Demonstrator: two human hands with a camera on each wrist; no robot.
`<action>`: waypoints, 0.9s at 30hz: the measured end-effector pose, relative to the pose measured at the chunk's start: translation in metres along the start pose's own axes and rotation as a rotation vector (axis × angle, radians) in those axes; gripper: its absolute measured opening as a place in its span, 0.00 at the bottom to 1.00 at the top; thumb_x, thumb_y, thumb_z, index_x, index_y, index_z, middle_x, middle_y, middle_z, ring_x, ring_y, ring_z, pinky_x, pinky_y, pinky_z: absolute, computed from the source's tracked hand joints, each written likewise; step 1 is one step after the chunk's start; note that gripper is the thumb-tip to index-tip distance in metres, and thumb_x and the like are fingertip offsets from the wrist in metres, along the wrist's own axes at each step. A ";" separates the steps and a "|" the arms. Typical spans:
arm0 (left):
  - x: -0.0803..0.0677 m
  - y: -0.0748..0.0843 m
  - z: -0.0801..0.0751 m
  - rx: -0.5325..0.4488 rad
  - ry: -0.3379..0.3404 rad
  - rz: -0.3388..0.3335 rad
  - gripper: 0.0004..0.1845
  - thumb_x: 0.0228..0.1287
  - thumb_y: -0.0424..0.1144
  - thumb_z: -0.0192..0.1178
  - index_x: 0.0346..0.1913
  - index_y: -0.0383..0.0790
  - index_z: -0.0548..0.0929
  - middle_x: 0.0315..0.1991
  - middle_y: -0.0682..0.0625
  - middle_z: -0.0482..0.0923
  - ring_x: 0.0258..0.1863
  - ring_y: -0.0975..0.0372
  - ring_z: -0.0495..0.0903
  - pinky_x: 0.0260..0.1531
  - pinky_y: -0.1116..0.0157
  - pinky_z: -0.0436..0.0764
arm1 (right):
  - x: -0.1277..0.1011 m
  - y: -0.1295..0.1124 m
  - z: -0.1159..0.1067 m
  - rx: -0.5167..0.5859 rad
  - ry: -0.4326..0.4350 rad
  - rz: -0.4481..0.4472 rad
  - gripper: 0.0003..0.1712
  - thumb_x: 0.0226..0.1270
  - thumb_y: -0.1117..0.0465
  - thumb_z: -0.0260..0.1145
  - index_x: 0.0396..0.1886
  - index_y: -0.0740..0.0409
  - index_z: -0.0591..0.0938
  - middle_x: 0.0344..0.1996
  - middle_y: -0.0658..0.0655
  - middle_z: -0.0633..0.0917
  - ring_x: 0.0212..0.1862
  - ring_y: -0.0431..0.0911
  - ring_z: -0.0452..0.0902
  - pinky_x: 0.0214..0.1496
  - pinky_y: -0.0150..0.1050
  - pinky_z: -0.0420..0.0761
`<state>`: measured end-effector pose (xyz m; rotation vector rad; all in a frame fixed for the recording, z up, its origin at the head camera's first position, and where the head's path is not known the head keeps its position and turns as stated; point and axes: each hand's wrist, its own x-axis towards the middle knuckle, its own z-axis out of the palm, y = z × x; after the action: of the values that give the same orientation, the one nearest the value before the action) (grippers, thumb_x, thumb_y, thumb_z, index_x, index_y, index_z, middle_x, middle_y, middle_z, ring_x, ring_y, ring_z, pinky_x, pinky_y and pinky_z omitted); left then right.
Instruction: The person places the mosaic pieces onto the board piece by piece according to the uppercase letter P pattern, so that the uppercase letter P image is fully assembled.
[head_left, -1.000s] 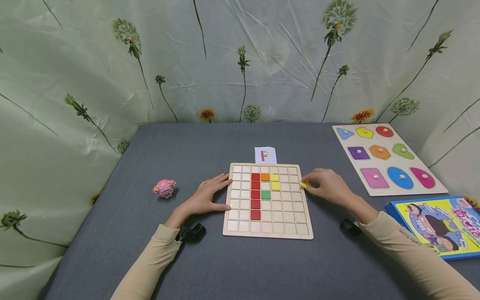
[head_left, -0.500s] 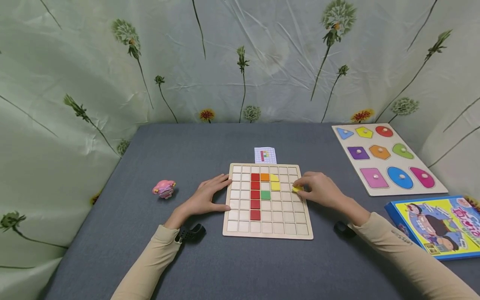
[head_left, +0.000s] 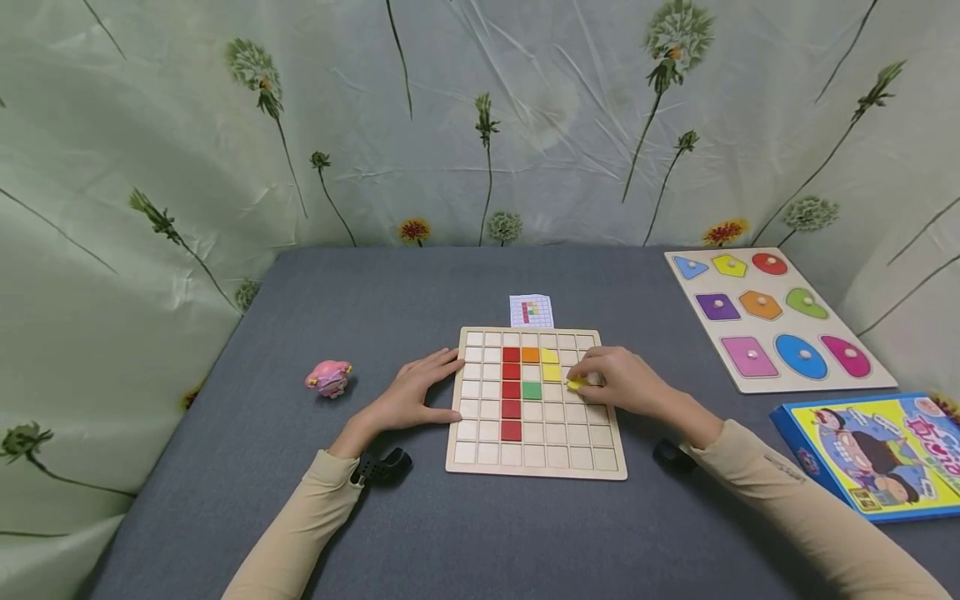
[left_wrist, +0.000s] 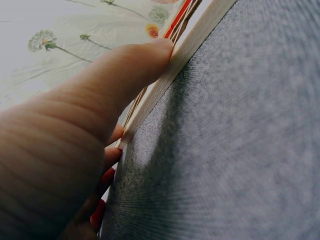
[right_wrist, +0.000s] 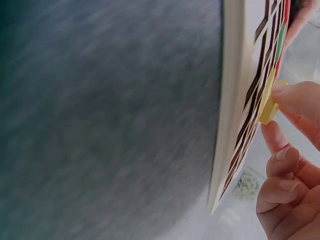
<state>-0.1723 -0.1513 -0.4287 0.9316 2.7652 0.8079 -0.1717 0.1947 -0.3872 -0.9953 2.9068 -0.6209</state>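
Note:
A wooden grid board lies on the table with a column of red tiles, an orange tile, a green tile and yellow tiles in its squares. My left hand rests along the board's left edge, thumb and fingertips touching the rim. Over the right part of the grid, my right hand pinches a yellow tile between thumb and fingers. In the right wrist view that tile is tilted close to the board's surface; whether it touches I cannot tell.
A small pattern card lies behind the board. On the left stands a pink toy. To the right are a knobbed shape-puzzle board and a blue-and-yellow box. A flower-print curtain hangs behind the grey table.
My right hand has moved left with the yellow tile, from beyond the board's right edge to over the grid. The left hand has stayed in place.

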 end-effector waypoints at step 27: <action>0.000 0.001 -0.001 -0.001 0.004 0.003 0.45 0.49 0.54 0.67 0.69 0.44 0.61 0.72 0.46 0.56 0.73 0.51 0.52 0.64 0.44 0.54 | 0.019 -0.014 0.007 -0.054 -0.066 -0.267 0.09 0.55 0.67 0.67 0.35 0.52 0.86 0.34 0.49 0.84 0.35 0.37 0.77 0.36 0.32 0.77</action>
<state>-0.1724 -0.1509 -0.4277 0.9355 2.7676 0.8124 -0.1781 0.1709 -0.3859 -1.3977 2.7699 -0.5077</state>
